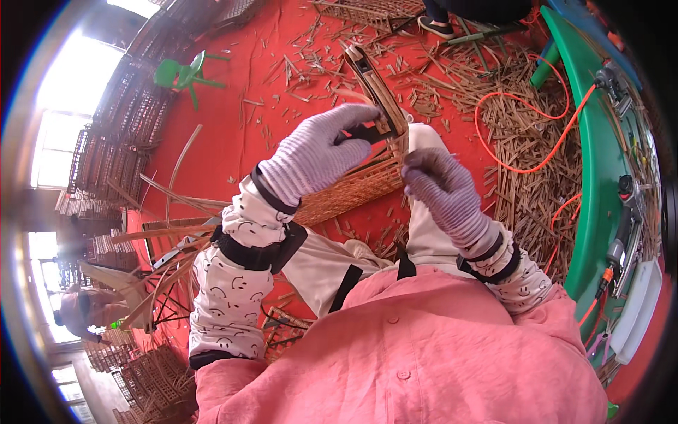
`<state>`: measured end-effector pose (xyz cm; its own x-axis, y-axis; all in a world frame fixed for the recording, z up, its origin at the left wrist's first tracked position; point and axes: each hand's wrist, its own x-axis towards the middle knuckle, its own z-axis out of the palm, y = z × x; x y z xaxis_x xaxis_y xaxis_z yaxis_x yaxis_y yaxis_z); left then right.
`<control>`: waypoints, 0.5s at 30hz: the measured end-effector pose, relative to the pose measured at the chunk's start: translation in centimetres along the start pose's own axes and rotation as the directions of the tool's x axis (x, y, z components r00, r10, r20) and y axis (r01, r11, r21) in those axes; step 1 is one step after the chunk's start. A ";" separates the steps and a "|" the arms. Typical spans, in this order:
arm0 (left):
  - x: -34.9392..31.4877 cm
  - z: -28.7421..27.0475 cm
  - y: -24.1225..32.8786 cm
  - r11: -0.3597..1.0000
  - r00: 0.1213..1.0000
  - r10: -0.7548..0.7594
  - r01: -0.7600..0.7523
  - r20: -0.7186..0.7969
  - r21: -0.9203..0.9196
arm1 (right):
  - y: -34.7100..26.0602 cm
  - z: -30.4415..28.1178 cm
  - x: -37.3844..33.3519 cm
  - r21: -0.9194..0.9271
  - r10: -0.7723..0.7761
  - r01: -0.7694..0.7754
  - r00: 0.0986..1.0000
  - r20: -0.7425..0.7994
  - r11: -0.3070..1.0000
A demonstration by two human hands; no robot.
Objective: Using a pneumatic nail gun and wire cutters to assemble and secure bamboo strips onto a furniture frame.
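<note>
Two gloved grips at a woven basket (353, 200) near the right knee (426, 138): the left hand (321, 148) pinches a dark strip (366, 133) beside its bent frame (385, 92); the right hand (441, 194) curls nearby, whether pinching cannot be told; slackened left pressure could let the frame slip.

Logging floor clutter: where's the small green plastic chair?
Head view, upper left: the green chair is on the red floor, just right of stacked brown woven baskets.

On the green table (599, 184) I see a power tool (620, 244); left of it, an orange cord (522, 172) loops over scattered wood scraps (522, 212). Well left of the table stand a green chair (167, 73) and stacked lattice frames (120, 138).
</note>
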<state>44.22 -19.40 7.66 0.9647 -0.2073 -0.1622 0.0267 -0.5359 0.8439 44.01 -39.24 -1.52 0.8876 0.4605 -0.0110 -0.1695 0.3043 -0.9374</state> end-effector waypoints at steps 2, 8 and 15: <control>0.1 0.1 -0.4 0.981 0.996 0.085 -0.082 -0.009 0.178 | 0.4 0.5 -0.3 -0.046 0.036 -0.034 0.999 0.030 0.998; 1.5 -0.2 -0.8 0.994 0.983 -0.037 0.055 0.181 -0.098 | 0.7 0.1 -0.4 -0.492 -0.402 0.429 0.901 0.166 0.758; 1.7 -0.9 -1.3 0.986 0.972 0.041 -0.003 0.230 -0.165 | -1.1 0.7 0.9 -0.567 -0.540 0.552 0.815 0.211 0.611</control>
<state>46.09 -18.30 6.71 0.8788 -0.4121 -0.2408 0.0669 -0.3933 0.9170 44.74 -38.58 -0.29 0.7245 0.3868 0.5705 0.6291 -0.0329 -0.7766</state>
